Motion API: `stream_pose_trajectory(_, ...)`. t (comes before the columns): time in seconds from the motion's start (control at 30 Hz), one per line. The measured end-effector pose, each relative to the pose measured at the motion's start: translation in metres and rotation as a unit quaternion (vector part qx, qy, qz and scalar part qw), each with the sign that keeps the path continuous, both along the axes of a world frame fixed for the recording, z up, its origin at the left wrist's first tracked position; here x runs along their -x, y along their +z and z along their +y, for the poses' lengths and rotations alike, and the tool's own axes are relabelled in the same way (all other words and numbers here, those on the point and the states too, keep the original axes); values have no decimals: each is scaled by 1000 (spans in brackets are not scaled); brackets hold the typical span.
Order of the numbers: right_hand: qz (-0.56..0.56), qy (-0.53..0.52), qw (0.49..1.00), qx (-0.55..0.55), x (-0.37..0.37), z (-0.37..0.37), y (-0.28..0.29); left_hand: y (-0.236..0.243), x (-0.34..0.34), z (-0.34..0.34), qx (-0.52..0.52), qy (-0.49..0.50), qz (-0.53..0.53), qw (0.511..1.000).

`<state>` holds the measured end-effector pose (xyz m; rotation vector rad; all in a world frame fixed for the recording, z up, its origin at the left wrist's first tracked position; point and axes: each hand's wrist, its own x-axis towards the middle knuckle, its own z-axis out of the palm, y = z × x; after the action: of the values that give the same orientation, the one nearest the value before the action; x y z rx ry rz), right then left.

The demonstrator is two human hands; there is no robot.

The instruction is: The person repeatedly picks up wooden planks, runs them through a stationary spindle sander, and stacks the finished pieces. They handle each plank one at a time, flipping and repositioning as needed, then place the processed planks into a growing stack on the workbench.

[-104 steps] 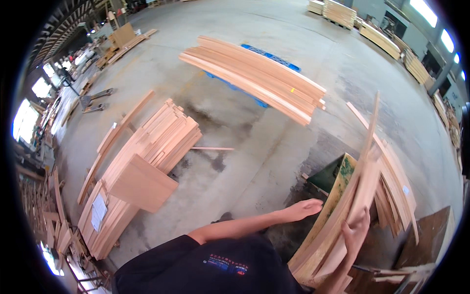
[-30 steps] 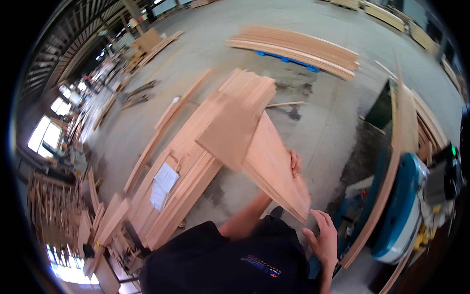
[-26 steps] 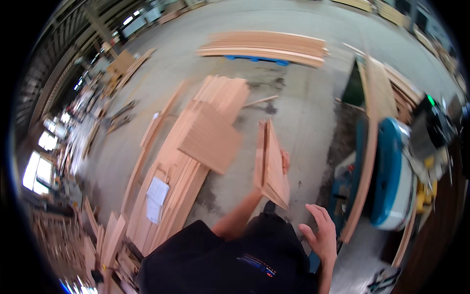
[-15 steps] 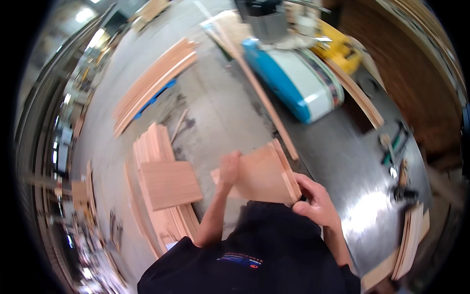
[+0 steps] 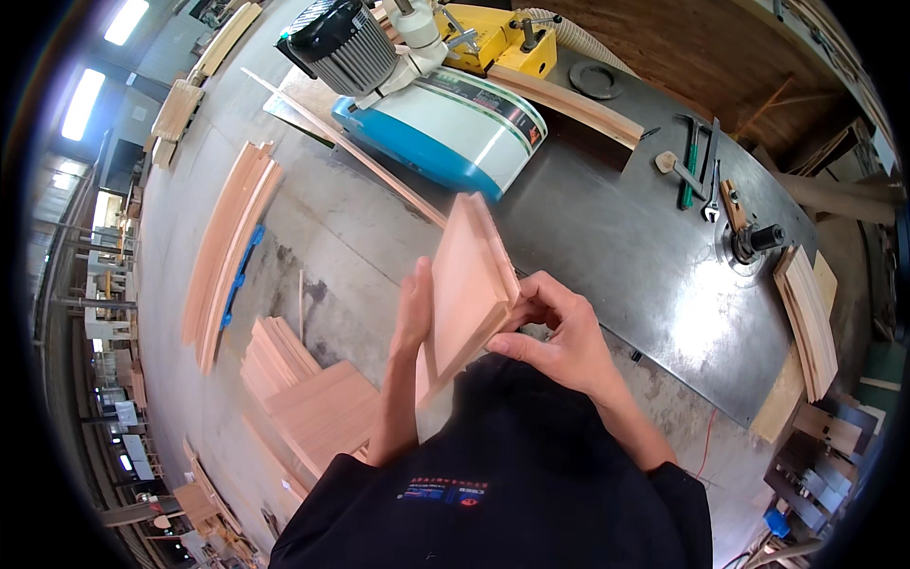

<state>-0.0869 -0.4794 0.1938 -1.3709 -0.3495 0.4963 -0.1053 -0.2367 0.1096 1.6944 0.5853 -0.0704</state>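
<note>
**Wooden panel (image 5: 464, 294), tilted, between left hand (image 5: 413, 303) and right hand (image 5: 561, 332)**

Head view. Panel: pale pinkish wood, smooth broad face, stepped profile along the edge nearer the right hand; whether one board or two face to face cannot be told. Right hand: thumb and fingers pinched on that edge, near the lower corner. Left hand: upright against the opposite side; whether it grips cannot be told.

Beyond the hands: a machine cover (image 5: 455, 133), blue and white; a dark motor (image 5: 339, 52); a yellow unit (image 5: 493, 43); a long wood strip (image 5: 370, 167), its near end meeting the panel's top in view.

Right of the right hand: a metal table (image 5: 616, 237) bearing a green-handled hammer (image 5: 690, 166), a wrench (image 5: 713, 194) and a spindle (image 5: 754, 241); wood pieces (image 5: 806, 318) at its edge.

Left of the left hand: a plank stack (image 5: 275, 356) under a square board (image 5: 327, 408); farther off, long boards (image 5: 227, 251) on a blue pallet (image 5: 243, 275).

Markings: small red and blue print on the dark shirt (image 5: 550, 474); a dark, patterned label strip on the machine cover.
</note>
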Motion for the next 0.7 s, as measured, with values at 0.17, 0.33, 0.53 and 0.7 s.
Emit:
stream_pose_trajectory(0.17,-15,-29,999,19,3,18,-3,-25,6,22,31,-10,5,999)
stream_pose_trajectory(0.33,-10,-34,999,18,2,35,-10,-22,7,32,-11,-24,19,999)
stream_pose_trajectory(0.53,-2,-32,999,38,-4,44,-16,-32,5,41,-14,-5,18,1000)
stream_pose_trajectory(0.7,14,-58,997,40,-10,34,-32,-49,1,46,-48,-13,67,996)
